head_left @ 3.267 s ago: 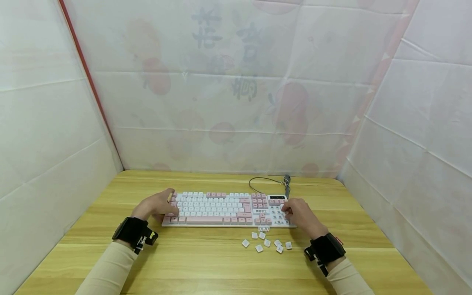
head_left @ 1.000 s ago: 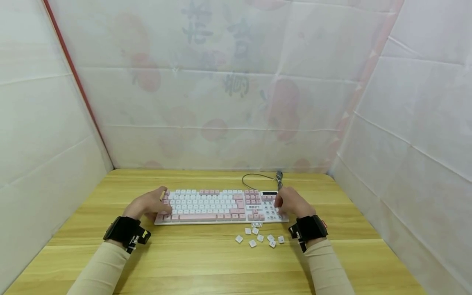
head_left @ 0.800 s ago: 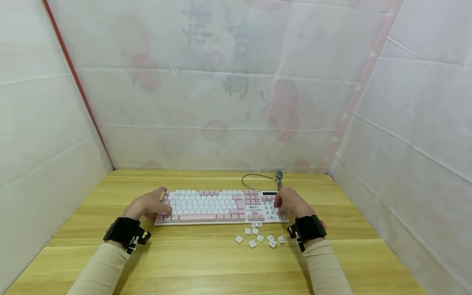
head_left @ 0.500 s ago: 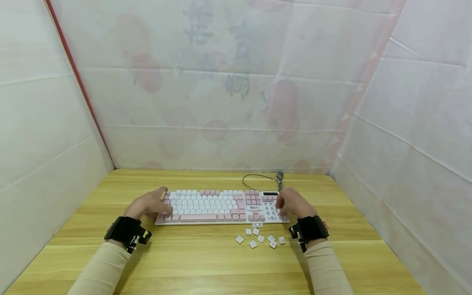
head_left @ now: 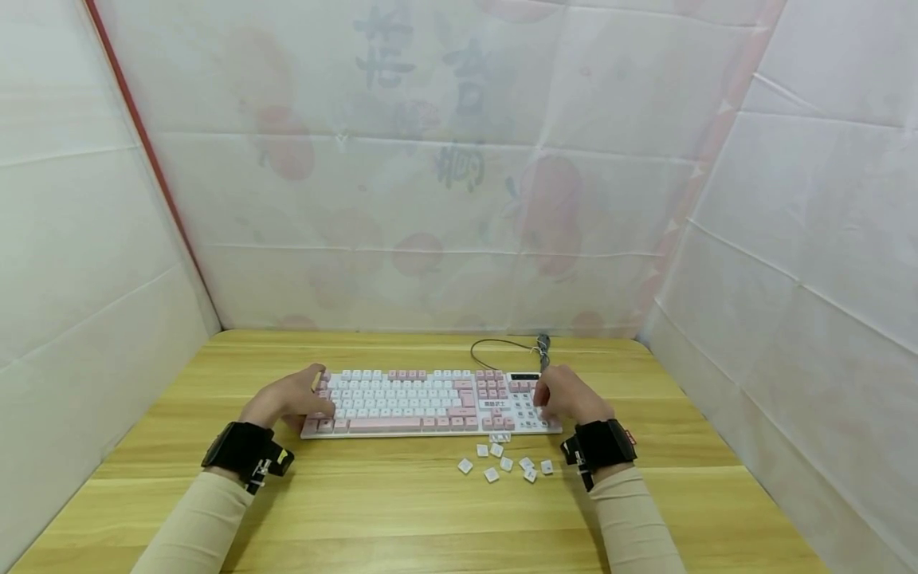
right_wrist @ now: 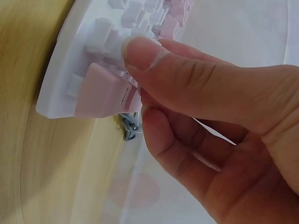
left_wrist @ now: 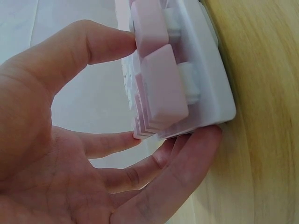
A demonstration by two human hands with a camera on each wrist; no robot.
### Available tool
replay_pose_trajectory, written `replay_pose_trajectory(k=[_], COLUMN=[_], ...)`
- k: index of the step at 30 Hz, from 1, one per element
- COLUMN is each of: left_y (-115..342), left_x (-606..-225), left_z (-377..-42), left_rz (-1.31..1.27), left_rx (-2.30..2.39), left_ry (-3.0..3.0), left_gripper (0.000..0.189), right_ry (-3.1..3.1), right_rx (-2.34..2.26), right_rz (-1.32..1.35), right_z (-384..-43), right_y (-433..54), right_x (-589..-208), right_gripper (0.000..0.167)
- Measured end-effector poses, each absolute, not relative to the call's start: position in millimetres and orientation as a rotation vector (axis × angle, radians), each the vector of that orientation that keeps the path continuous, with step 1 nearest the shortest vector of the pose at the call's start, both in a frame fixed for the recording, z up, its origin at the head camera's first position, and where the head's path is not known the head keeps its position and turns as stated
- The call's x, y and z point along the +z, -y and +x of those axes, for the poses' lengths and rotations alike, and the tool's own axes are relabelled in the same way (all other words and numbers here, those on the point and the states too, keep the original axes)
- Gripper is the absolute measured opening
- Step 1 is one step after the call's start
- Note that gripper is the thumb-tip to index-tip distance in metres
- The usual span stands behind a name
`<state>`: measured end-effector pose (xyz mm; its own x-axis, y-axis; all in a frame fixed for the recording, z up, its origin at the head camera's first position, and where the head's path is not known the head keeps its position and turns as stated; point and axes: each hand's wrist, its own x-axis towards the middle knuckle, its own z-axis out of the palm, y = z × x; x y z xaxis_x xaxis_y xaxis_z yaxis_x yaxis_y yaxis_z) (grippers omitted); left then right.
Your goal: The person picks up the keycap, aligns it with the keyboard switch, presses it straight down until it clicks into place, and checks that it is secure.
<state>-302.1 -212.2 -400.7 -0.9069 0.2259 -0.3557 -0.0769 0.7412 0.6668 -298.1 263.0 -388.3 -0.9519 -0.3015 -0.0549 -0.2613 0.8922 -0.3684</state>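
Observation:
A white-and-pink keyboard (head_left: 402, 402) lies on the wooden table. My left hand (head_left: 290, 397) grips its left end, thumb and fingers around the edge; in the left wrist view a fingertip (left_wrist: 126, 43) touches the side of the pink keys. Over the number pad at the right end, my right hand (head_left: 570, 395) has thumb and index finger curled together, pinching at a white keycap mostly hidden behind them. Bare switches (right_wrist: 133, 14) show around the fingers, beside a pink key (right_wrist: 103, 93) still seated at the corner. Several loose white keycaps (head_left: 506, 463) lie in front of the keyboard.
A wider white piece (head_left: 500, 438) sits against the keyboard's front edge. Behind the keyboard runs a grey cable (head_left: 543, 347), bundled near the number pad. White cloth walls (head_left: 459, 199) enclose the table (head_left: 387, 518) at the back and both sides.
Since the earliest frame the head view has shifted slightly and my right wrist has moved forward and inward. The left hand keeps its grip, and the loose keycaps lie as before.

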Motion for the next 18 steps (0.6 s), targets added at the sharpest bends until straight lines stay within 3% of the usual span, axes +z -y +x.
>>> replay_pose_trajectory(k=[18], left_y=[212.2], left_x=[-401.0], left_z=[-301.8], left_rz=[0.107], left_rx=[0.988], left_ry=[-2.518], left_gripper=[0.104], right_ry=[-2.939], right_rx=[-0.546], right_rz=[-0.500], right_z=[-300.5], right_y=[-264.5], right_x=[-388.8], right_gripper=[0.022])
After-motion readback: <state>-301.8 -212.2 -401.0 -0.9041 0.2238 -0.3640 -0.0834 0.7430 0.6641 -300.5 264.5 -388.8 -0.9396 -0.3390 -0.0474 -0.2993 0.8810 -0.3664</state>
